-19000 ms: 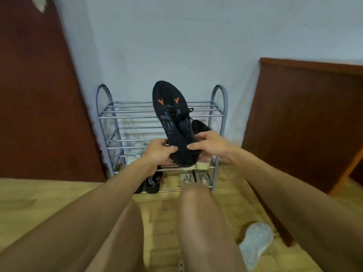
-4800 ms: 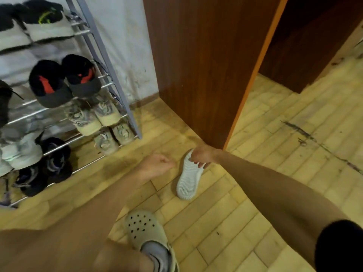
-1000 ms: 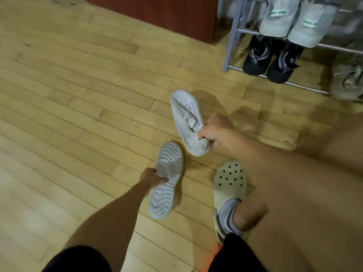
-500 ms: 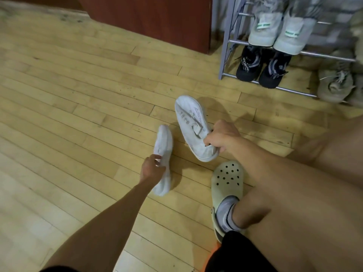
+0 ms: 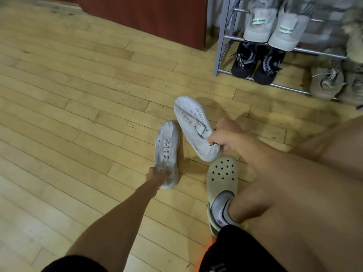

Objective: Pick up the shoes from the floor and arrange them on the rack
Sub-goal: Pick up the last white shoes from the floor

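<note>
While the left hand [image 5: 157, 176] grips the heel end of one white fabric sneaker [image 5: 167, 152] lying upright on the pale wooden plank floor [image 5: 78, 114], the right hand [image 5: 225, 135] clasps the collar of the second white fabric sneaker [image 5: 193, 126], tilted, toe pointing away. Both sneakers sit close together, just ahead of a beige perforated clog [image 5: 222, 181]. Grey metal shoe rack [image 5: 223, 36], upper right: pale sneakers above, dark knit sneakers [image 5: 257, 63] below.

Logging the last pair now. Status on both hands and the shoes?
Left hand shut on heel of white shoe. Right hand shut on second white shoe, toe tilted up. Grey metal rack ahead-right; pale green clog beside.
</note>
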